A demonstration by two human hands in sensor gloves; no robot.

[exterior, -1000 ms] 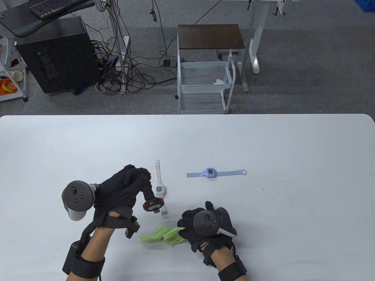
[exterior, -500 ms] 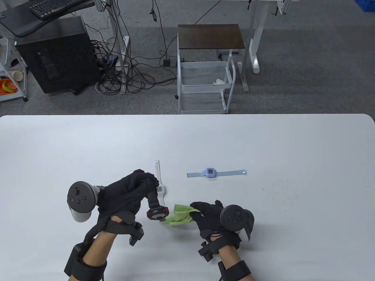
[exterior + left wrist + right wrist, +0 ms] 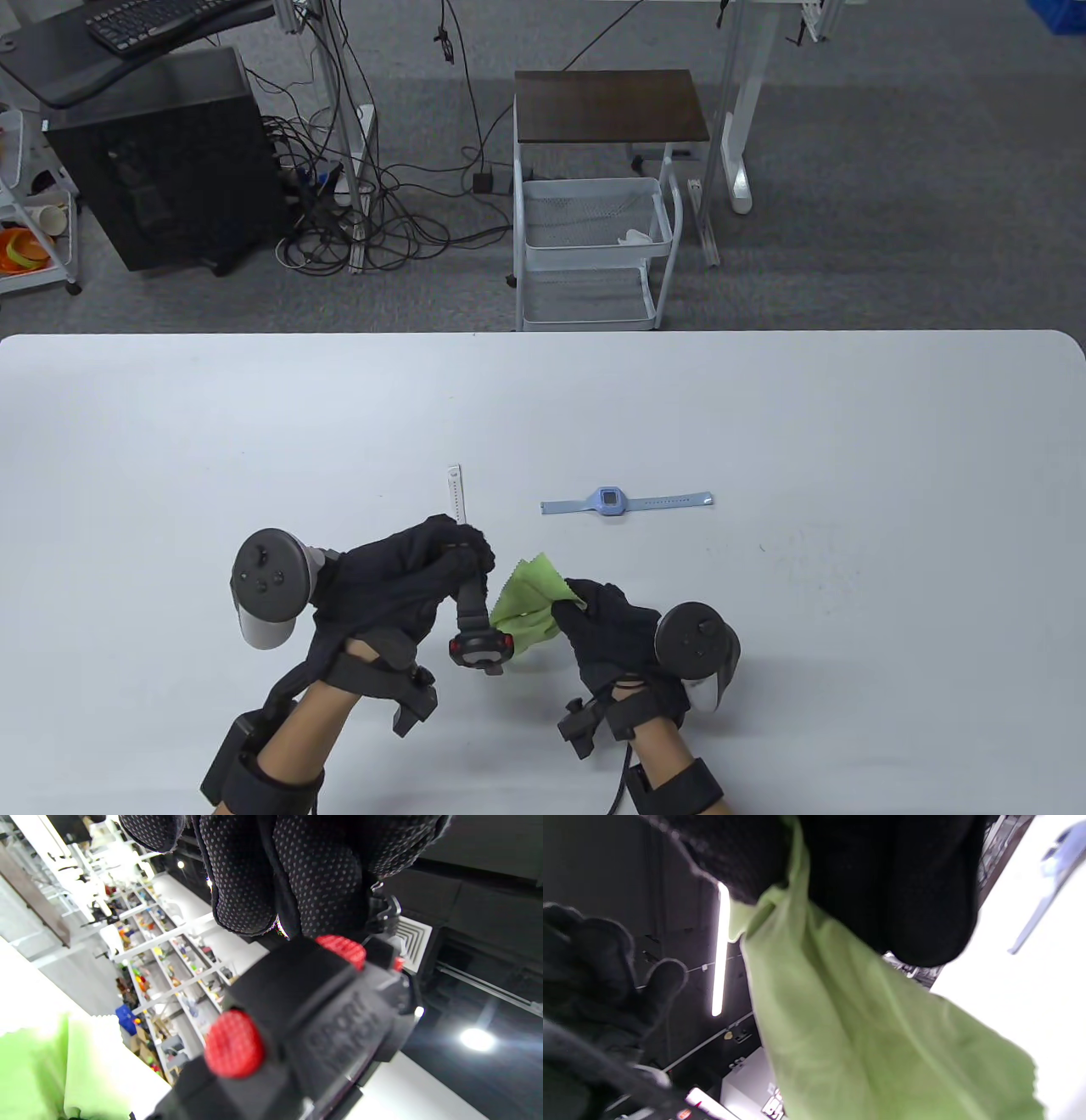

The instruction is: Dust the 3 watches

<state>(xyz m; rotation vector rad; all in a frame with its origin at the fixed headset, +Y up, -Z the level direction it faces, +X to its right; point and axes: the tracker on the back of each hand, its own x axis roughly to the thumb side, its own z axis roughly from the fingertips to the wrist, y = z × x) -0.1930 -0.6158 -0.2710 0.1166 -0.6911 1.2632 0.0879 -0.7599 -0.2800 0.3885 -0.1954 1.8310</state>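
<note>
My left hand grips the strap of a black watch with red buttons, lifted above the table near its front edge; its case fills the left wrist view under my gloved fingers. My right hand pinches a green cloth right beside the black watch; the cloth hangs from my fingers in the right wrist view. A white watch lies on the table behind my left hand, mostly hidden. A light blue watch lies flat at the table's middle.
The white table stretches wide to the right and back. Beyond its far edge stand a white wire cart, a black computer case and tangled cables on the floor.
Both hands drifted right. My left hand carried the black watch lower and rightward, now covering the white watch's face. My right hand turned over and raised the green cloth up beside the black watch.
</note>
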